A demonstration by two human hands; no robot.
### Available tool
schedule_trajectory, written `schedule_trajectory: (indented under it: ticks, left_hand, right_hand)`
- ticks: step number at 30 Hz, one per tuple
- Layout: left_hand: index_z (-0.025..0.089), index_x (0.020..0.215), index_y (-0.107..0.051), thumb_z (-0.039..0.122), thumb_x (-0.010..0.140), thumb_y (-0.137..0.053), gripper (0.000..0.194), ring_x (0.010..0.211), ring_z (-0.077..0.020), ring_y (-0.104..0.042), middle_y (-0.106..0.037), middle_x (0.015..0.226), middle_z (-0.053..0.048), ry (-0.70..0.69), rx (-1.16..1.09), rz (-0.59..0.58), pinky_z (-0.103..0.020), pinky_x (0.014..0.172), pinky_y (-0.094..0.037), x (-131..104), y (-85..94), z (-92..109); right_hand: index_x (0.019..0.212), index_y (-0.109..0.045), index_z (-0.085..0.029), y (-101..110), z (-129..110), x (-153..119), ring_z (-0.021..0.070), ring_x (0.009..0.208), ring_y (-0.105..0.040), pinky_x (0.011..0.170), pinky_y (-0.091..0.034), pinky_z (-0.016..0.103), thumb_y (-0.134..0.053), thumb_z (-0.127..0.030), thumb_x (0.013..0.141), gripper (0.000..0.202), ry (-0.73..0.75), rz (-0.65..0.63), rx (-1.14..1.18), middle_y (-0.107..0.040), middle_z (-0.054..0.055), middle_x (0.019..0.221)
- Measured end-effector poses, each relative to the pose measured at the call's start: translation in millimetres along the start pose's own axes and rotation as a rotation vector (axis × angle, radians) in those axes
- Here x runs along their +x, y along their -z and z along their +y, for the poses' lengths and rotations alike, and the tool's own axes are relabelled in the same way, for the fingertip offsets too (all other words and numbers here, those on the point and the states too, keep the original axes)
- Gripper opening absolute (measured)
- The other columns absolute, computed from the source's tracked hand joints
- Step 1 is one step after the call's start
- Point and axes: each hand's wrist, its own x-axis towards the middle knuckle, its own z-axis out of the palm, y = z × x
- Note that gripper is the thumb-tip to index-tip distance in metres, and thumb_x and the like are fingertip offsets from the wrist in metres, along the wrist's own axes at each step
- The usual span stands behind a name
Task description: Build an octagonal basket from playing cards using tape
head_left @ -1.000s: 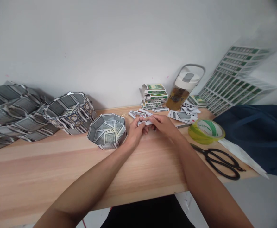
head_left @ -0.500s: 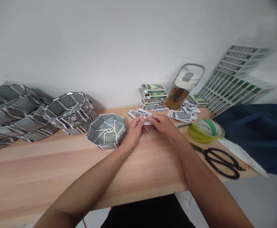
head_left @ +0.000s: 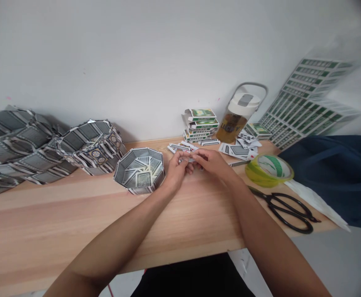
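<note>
My left hand (head_left: 178, 167) and my right hand (head_left: 206, 161) meet above the table, fingers closed on a playing card (head_left: 190, 160) between them. Most of the card is covered by my fingers. Just behind the hands lie several folded playing cards (head_left: 180, 147). To the left of my left hand stands an eight-sided bowl (head_left: 124, 167) built of folded cards, with loose cards (head_left: 143, 178) lying inside it. Right of my right hand, loose playing cards (head_left: 237, 150) are spread out on the table.
Card boxes (head_left: 200, 123) are stacked by the wall, beside a drink bottle (head_left: 234, 111). On the right are a roll of tape (head_left: 268, 171), black scissors (head_left: 287, 210) and dark blue cloth (head_left: 335, 177). Larger card baskets (head_left: 90, 146) stand left. More boxes (head_left: 300, 103) are piled far right.
My fingers have shifted slightly around the card, which now shows a greyish face instead of a white one. Everything else stays in place.
</note>
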Motion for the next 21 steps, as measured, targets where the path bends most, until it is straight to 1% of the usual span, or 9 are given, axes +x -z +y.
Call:
schedule_trajectory:
  ticks: [5, 7, 10, 14, 21]
  left_hand:
    - [0.018, 0.093, -0.052, 0.012, 0.075, -0.057, 0.019, 0.047, -0.0072, -0.052, -0.058, 0.059, 0.005, -0.04, 0.026, -0.004, -0.018, 0.049, -0.039, 0.8, 1.3, -3.2]
    - [0.017, 0.091, -0.052, 0.011, 0.074, -0.057, 0.019, 0.046, -0.0068, -0.051, -0.058, 0.06, 0.005, -0.049, 0.036, -0.004, -0.018, 0.048, -0.038, 1.1, 1.4, -3.7]
    - [0.017, 0.09, -0.053, 0.012, 0.073, -0.06, 0.019, 0.046, -0.0067, -0.051, -0.058, 0.059, 0.005, -0.052, 0.047, -0.001, -0.018, 0.047, -0.038, 1.2, 1.1, -3.3]
    - [0.017, 0.089, -0.053, 0.015, 0.073, -0.061, 0.017, 0.045, -0.0075, -0.05, -0.057, 0.054, 0.006, -0.034, 0.057, -0.008, -0.018, 0.048, -0.038, 0.6, 0.5, -2.0]
    - [0.016, 0.088, -0.054, 0.017, 0.075, -0.059, 0.014, 0.044, -0.0079, -0.051, -0.058, 0.052, 0.004, 0.011, 0.06, -0.024, -0.018, 0.048, -0.038, -0.1, 1.1, -0.3]
  right_hand:
    - [0.083, -0.066, -0.02, -0.8, -0.8, -0.4, 0.0145, 0.064, -0.056, 0.063, -0.04, 0.026, -0.05, -0.034, 0.088, 0.022, -0.011, 0.011, -0.009, -0.064, -0.001, 0.07]
    - [0.081, -0.066, -0.02, -0.6, -2.0, -0.6, 0.0145, 0.065, -0.056, 0.063, -0.04, 0.026, -0.05, -0.033, 0.087, 0.022, -0.016, 0.013, -0.017, -0.064, -0.001, 0.07]
    - [0.075, -0.065, -0.02, 0.0, -4.0, -0.8, 0.0144, 0.064, -0.055, 0.064, -0.039, 0.026, -0.049, -0.033, 0.088, 0.024, -0.018, 0.015, -0.034, -0.062, -0.001, 0.065]
    - [0.067, -0.06, -0.02, 0.5, -4.5, -0.4, 0.014, 0.063, -0.054, 0.062, -0.037, 0.025, -0.047, -0.034, 0.089, 0.03, -0.017, 0.015, -0.053, -0.06, -0.001, 0.063]
    - [0.067, -0.059, -0.02, 0.1, -3.9, -0.1, 0.014, 0.062, -0.054, 0.061, -0.037, 0.025, -0.046, -0.036, 0.089, 0.03, -0.019, 0.014, -0.062, -0.061, -0.001, 0.062]
